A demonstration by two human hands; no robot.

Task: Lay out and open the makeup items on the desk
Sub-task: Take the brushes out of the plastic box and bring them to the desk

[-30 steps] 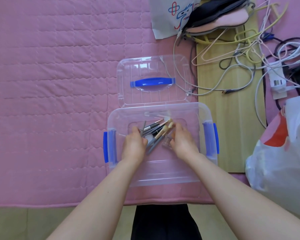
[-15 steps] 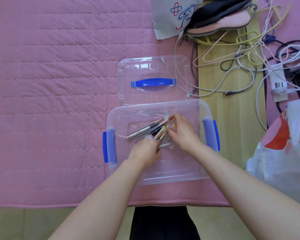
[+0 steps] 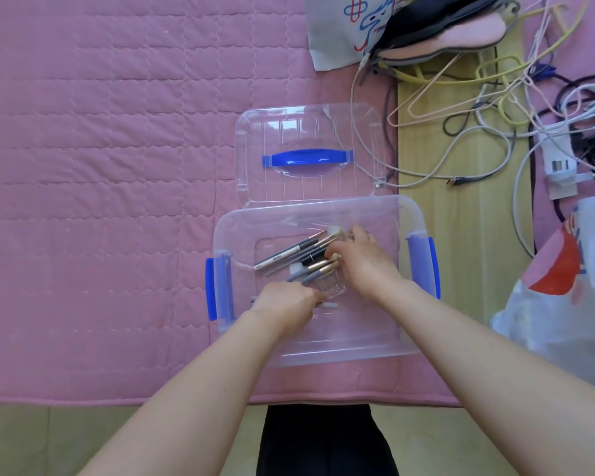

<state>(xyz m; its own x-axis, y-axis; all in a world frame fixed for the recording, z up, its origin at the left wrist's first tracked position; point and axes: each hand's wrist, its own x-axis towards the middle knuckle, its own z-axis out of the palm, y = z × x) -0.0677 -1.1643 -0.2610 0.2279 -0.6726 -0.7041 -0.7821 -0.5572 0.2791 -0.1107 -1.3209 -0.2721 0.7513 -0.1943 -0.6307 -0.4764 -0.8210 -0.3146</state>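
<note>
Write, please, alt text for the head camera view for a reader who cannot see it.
Two bare hands reach into a clear plastic storage box with blue side latches: the left hand grips grey pencil-like sticks while the right hand gathers a bundle of makeup brushes and pencils. The box sits on a pink quilted mat, its lid lying open behind it.

Glossy clear plastic box (image 3: pixel 375 345); quilted pink cloth mat (image 3: pixel 100 201)

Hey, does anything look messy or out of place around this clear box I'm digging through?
Yes. A grey cable from the tangled cords on the right trails across the detached lid. Inside the box, the brushes and pencils lie in a crossed heap. Nothing looks spilled or broken.
</note>
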